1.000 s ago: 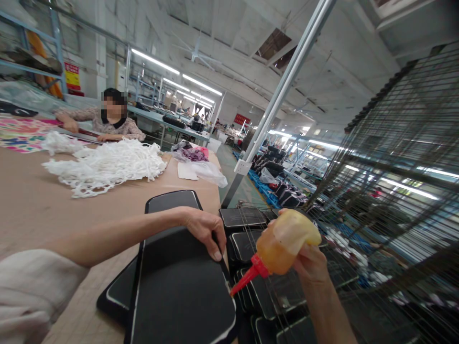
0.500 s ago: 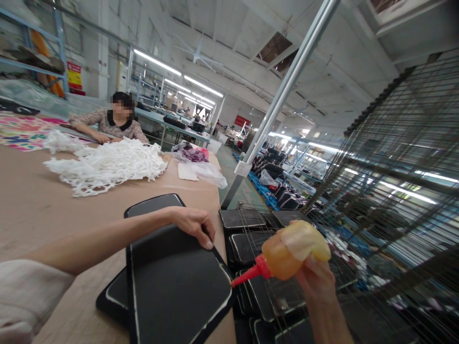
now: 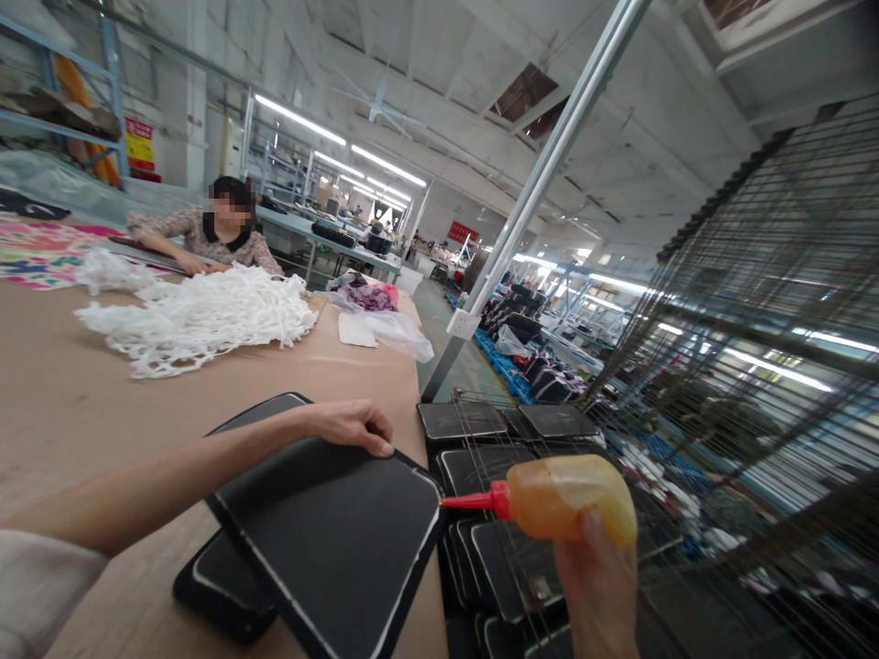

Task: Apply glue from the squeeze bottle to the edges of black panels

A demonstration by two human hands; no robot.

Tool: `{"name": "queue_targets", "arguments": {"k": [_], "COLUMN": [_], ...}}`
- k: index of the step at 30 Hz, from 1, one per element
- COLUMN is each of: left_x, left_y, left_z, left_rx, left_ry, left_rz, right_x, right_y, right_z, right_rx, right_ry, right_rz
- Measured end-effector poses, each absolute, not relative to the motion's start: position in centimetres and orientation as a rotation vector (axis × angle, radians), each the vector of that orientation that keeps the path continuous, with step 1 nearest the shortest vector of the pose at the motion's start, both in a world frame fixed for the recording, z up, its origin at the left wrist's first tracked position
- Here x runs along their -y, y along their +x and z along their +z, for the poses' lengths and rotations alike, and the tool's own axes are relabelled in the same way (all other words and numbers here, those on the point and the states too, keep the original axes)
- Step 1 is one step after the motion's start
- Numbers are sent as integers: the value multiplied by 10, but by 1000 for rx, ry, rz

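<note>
My left hand (image 3: 358,428) grips the far edge of a black rounded panel (image 3: 336,540), thumb on top and fingers curled over the rim. A whitish line of glue runs along the panel's border. In my right hand (image 3: 599,558) is a squeeze bottle (image 3: 567,499) of amber glue, lying nearly level, its red nozzle tip touching the panel's right corner. Beneath the held panel, another black panel (image 3: 226,581) with a pale edge line rests on the table.
Black panels (image 3: 484,462) lie on wire racks to the right, beside a tilted wire rack (image 3: 769,302). White netted fabric (image 3: 206,316) is heaped on the brown table (image 3: 330,380). Across it sits a co-worker (image 3: 233,243). A metal post (image 3: 508,247) rises at the table's right.
The held panel has turned, its near end swinging right. My left hand has shifted slightly left and up. The bottle has tipped to nearly level, its nozzle a little higher at the corner.
</note>
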State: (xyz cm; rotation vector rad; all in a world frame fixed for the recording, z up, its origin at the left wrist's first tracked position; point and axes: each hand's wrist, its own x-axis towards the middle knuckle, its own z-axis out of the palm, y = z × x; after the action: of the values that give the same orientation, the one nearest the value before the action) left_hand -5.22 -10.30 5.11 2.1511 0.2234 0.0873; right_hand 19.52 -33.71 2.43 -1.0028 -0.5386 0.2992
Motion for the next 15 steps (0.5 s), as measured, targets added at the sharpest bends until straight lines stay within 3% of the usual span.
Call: {"name": "queue_targets", "arguments": {"k": [15], "left_x": [95], "left_y": [-56], "left_z": [33], "left_rx": [-319], "left_ry": [2089], "left_rz": [110], "right_x": [335], "right_y": [179], "right_z": [21], "right_rx": [507], "right_ry": [-1006], "right_rz": [291]}}
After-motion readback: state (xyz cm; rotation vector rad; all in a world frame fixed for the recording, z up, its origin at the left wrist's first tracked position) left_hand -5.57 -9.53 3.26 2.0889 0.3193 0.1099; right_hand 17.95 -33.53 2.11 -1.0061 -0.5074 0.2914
